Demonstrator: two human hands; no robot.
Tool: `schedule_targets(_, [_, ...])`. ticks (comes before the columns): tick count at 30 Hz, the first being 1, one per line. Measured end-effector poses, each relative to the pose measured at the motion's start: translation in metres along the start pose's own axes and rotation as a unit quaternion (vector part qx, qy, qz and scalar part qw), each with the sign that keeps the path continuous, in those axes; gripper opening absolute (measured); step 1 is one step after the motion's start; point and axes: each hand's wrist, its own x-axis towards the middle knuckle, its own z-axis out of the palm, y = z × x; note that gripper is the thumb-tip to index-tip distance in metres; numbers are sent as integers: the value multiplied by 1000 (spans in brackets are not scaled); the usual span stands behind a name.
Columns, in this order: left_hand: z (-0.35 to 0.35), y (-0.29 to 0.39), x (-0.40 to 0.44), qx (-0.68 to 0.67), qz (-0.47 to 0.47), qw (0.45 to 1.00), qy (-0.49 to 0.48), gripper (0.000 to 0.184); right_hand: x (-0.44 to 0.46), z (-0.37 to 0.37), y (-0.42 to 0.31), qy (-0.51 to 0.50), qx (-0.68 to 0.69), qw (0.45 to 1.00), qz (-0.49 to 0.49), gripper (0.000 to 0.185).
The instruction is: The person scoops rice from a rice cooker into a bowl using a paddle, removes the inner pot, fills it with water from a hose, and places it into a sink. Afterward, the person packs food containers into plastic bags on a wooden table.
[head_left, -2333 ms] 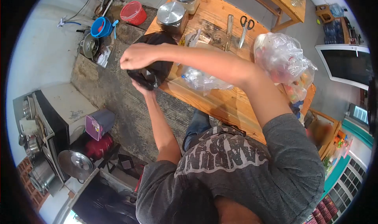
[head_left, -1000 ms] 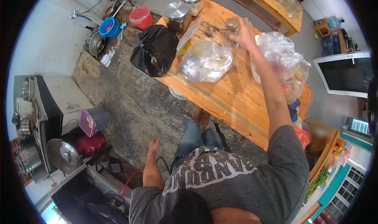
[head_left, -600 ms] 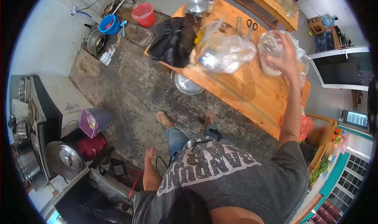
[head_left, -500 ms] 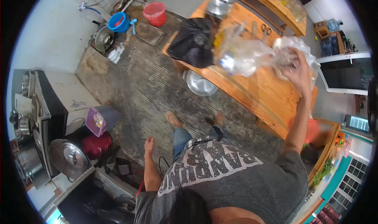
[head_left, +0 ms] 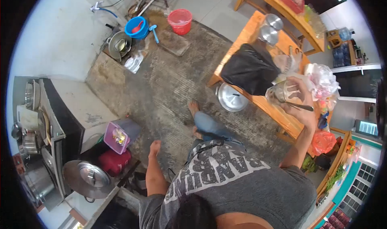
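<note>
My right hand (head_left: 301, 113) is closed round a clear drinking glass (head_left: 275, 95), which is tilted and has something brownish inside. A metal spoon (head_left: 299, 106) sticks out on the hand's side of the glass. Both are over the wooden table (head_left: 287, 122), close to a black plastic bag (head_left: 250, 68) and the clear plastic bags (head_left: 322, 80). My left hand (head_left: 154, 147) hangs low at my side, above the floor. Its fingers are foreshortened, and nothing shows in it.
A pot lid (head_left: 232, 97) lies by the table's edge. Metal pots (head_left: 268, 35) stand at its far end. Left of me are a purple bin (head_left: 117, 137) and a wok with a lid (head_left: 89, 176). Farther off are a blue bucket (head_left: 137, 29) and a red basket (head_left: 179, 22).
My right hand has come away from the clear bags toward me, and the glass and spoon now show plainly in it. My feet have shifted and the view has turned. The left hand still hangs.
</note>
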Motion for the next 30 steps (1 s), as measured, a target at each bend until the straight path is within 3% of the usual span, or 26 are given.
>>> schedule_targets(2, [-14,18,23,-32,-9,999,-42,30,36,22,-18,-8,2,999,-33,65])
schedule_targets(5, [-62,145,-38,59,92,994,-5,26,93,48,-35,-12,-20,998,-66,66])
schedule_targets(7, [-77,131,-6,21,155,981,119,25,133,65,-39,3,17,997,-73,66])
schedule_targets(9, [-100,151,3,-162,22,986,13,29,167,79,-40,23,34,997,-71,66])
schedule_targets(10, [-107,153,6,-67,81,994,-20,27,181,83,-37,30,35,996,-70,66])
schedule_targets(12, [-116,177,11,44,37,996,-62,26,207,92,-38,43,36,998,-38,65])
schedule_targets(16, [-136,245,56,126,-21,986,-111,26,252,103,-23,97,15,995,-10,66])
schedule_targets(20, [-161,341,155,250,48,960,-118,25,291,102,-6,181,-21,982,53,66])
schedule_targets(23, [-174,441,252,436,169,877,-111,25,327,93,-2,244,-44,965,89,63])
schedule_targets(25, [-170,520,326,654,318,684,-65,25,346,86,2,264,-64,956,113,63])
schedule_targets(26, [-174,592,317,684,379,623,-33,30,354,84,5,279,-39,949,138,62])
schedule_targets(27, [-171,623,346,527,393,752,44,23,362,80,8,295,-16,941,163,62])
schedule_targets(28, [-150,697,316,356,350,862,86,32,369,75,11,311,6,932,186,62])
schedule_targets(30, [-117,794,317,349,362,862,62,35,383,61,22,324,-31,925,198,62])
